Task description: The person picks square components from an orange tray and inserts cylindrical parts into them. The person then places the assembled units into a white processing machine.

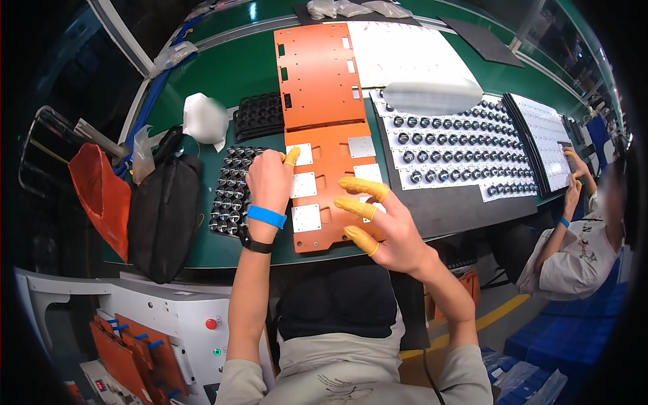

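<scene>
An orange panel [307, 239] lies in front of me, carrying square white plates [304, 184] in two columns. My left hand [268, 181], with yellow finger cots and a blue wristband, is closed at the panel's left edge, beside an upper-left plate. What its fingers hold, if anything, is hidden. Just left of it, a tray of black round parts [233, 182] stands on the green table. Over the panel's lower right, my right hand [391, 233] has its finger cots spread apart, nothing visible between them, and partly covers a white plate.
Another orange panel [317, 74] lies beyond. At right, white boards with rows of black round parts [445, 138] rest on a dark mat [466, 209]. An empty-looking black tray [260, 116], a black bag [165, 216] and an orange bag [101, 196] are left. A co-worker's hands [574, 175] work at far right.
</scene>
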### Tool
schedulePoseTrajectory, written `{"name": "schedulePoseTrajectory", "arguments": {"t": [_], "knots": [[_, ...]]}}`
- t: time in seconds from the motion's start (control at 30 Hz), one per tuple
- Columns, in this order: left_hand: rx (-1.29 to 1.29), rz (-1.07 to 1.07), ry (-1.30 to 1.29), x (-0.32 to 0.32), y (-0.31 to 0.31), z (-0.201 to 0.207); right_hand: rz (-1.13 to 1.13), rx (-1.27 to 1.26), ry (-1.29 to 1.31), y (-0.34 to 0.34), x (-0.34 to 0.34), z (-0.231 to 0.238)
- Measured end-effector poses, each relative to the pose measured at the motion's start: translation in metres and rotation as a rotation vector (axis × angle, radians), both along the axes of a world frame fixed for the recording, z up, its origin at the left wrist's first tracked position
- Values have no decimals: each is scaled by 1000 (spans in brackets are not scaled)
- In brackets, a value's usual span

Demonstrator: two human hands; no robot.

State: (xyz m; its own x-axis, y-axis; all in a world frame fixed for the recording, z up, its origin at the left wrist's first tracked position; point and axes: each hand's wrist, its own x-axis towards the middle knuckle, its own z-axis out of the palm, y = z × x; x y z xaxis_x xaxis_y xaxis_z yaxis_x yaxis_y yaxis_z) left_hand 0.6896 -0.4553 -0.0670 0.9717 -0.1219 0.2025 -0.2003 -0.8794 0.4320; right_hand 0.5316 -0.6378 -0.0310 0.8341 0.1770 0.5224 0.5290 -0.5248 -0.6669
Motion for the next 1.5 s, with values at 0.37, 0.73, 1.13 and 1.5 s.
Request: {"name": "schedulePoseTrajectory", "arguments": {"t": [0.37,0.73,1.13,1.5], "knots": [[-48,-49,96,8,5,-6,-462,-404,-138,-58,175,-12],[-28,-65,91,12,7,-5,-347,462,298,-48,190,11],[-275,23,84,-63,49,26,-136,-288,-459,-50,41,19],[-729,-47,416,-163,72,6,-85,-253,159,-36,-21,-40]]}}
